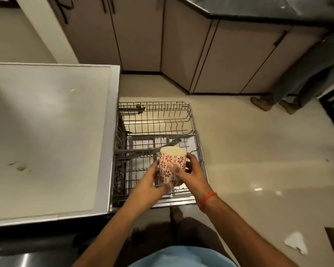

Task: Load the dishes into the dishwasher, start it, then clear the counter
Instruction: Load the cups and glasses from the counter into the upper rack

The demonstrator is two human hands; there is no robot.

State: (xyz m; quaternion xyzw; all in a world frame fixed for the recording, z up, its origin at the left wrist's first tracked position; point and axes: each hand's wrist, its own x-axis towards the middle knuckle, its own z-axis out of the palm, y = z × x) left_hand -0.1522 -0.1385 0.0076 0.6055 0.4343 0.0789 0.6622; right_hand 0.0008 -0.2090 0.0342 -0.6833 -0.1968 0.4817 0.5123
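**Patterned cup held over the pulled-out rack**

While the dishwasher rack point(158, 143) stands pulled out at the centre of the frame, a cup point(172, 164) with red flower prints is held just above it, apparently upside down (its flat pale end faces up). It is gripped from both sides: the left hand point(152, 182) is curled round its lower left wall, and the right hand point(191, 171) is wrapped round its right wall, so each grip is closed on the cup. A rigid, fairly light, breakable body is judged likely, smooth enough to slip; the side walls look the safest hold. The white dishwasher top point(46, 132) fills the left of the frame.
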